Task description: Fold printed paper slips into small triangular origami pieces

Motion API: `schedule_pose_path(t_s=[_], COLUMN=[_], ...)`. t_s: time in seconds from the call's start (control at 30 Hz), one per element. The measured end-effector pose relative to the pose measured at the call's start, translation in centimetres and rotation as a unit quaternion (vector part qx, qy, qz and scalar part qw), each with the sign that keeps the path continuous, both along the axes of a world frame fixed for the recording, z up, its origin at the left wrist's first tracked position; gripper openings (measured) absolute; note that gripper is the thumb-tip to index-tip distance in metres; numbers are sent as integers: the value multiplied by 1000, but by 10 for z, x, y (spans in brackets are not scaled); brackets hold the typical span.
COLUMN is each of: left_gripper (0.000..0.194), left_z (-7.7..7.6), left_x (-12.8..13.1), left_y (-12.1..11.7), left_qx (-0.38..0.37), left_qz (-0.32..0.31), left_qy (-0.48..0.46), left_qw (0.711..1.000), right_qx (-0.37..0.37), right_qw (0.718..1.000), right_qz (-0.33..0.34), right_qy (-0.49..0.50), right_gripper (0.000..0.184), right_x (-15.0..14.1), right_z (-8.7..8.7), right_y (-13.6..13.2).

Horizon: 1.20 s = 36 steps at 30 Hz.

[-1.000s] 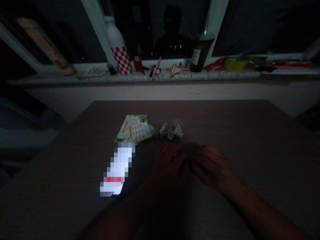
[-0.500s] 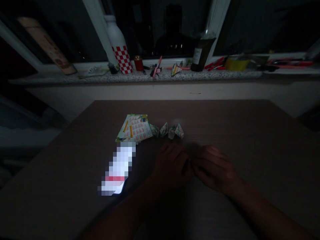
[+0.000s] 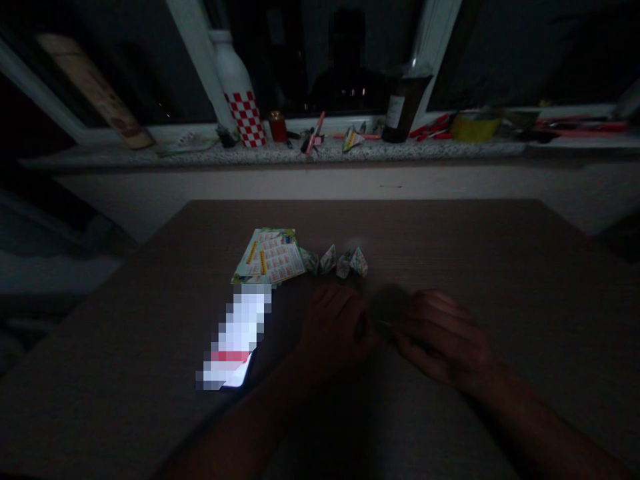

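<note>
At the table's middle, the left hand (image 3: pixel 336 327) and right hand (image 3: pixel 440 337) are pinching a small paper piece (image 3: pixel 384 323) between curled fingertips, light, thin and easily creased, best gripped by its edges.

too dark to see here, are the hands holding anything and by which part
Cannot be told for sure. The left hand and right hand meet fingertip to fingertip over the table, seemingly pinching something small and dark between them.
</note>
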<state>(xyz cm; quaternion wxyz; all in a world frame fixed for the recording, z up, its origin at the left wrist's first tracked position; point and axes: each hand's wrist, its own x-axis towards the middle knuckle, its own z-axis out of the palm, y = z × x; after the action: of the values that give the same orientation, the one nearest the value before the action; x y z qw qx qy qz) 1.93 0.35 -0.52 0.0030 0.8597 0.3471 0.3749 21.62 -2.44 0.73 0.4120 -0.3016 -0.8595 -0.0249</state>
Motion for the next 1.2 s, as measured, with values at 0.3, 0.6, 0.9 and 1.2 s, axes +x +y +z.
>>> schedule_pose_path(t_s=[0.3, 0.6, 0.9, 1.2], left_gripper=[5, 18, 8, 12], left_z=[-5, -3, -10, -9], left_x=[-10, 2, 4, 4], left_y=[1, -15, -13, -12], left_qx=[-69, -43, -22, -9], left_qz=[49, -22, -62, -59], left_qy=[-7, -34, 8, 17], left_qw=[996, 998, 998, 998], right_qx=[-16, -32, 6, 11], right_qw=[999, 999, 997, 990], right_qz=[-21, 12, -72, -142], right_qy=[19, -2, -9, 1], right_gripper=[17, 18, 17, 17], right_x=[13, 7, -4, 0], right_z=[6, -2, -5, -8], right_y=[0, 1, 1, 5])
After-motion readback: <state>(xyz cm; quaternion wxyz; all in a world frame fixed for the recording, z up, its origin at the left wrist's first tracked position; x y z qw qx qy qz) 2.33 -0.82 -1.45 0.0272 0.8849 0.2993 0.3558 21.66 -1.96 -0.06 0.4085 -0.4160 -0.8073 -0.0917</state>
